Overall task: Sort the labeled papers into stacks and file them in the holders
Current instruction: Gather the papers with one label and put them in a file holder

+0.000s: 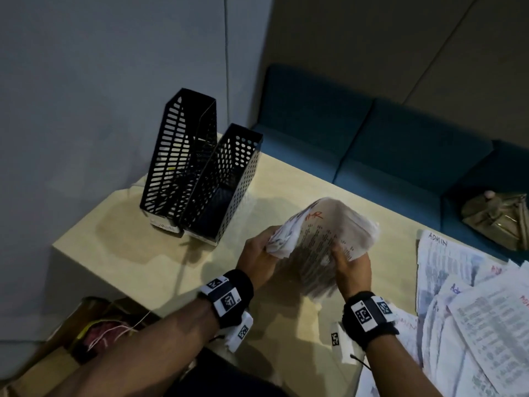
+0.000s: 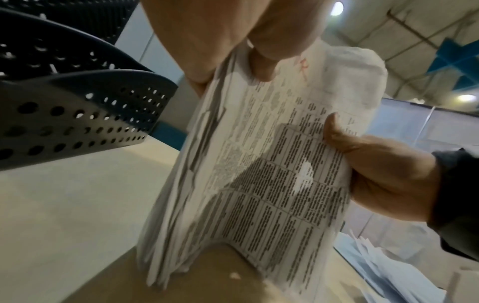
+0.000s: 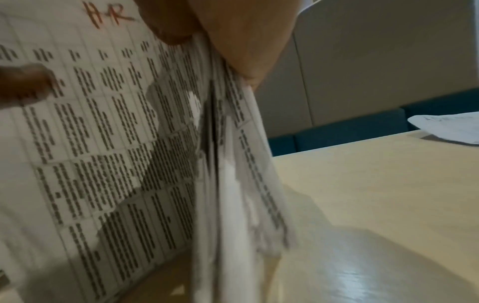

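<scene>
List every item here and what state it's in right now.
HR paper stack: upright on its bottom edge on the table, held by both hands.
Left hand: grips the stack's left edge.
Right hand: grips its right edge.
Two black mesh holders: standing side by side.
Loose papers: scattered flat, unsorted.

Printed rows on the held stack of papers (image 1: 320, 239) are too blurred to read, and the loose sheets (image 1: 472, 310) run off the right edge

Dim overhead light, soft shadows, motion blur, wide-angle edge warp
</scene>
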Demonstrator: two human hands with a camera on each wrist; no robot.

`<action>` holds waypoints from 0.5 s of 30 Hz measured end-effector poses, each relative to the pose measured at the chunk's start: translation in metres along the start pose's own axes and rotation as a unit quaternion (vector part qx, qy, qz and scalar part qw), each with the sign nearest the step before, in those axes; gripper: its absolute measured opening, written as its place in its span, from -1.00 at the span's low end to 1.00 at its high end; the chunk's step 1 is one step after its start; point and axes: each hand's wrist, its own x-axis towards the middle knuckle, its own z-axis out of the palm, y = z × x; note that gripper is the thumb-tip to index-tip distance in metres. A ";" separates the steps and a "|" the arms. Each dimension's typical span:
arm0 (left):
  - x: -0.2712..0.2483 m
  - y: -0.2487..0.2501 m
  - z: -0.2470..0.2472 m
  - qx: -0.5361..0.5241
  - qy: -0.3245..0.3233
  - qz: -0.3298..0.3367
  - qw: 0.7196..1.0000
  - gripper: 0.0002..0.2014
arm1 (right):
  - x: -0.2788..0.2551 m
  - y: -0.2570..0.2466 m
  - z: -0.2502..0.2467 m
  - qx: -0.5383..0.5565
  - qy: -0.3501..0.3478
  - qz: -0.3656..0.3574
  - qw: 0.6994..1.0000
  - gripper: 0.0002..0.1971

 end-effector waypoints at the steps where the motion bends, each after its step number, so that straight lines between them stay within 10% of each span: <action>1: -0.003 0.001 -0.002 -0.005 -0.003 -0.021 1.000 -0.75 | 0.000 0.004 0.000 0.000 -0.002 0.003 1.000 -0.65; 8: -0.008 0.013 -0.036 -0.062 0.069 -0.074 0.993 -0.87 | 0.023 -0.041 -0.001 0.006 -0.025 -0.059 0.998 -0.78; 15: -0.017 0.047 -0.094 -0.114 0.183 0.011 0.976 -0.68 | 0.043 -0.115 0.039 0.053 -0.179 -0.160 0.969 -0.68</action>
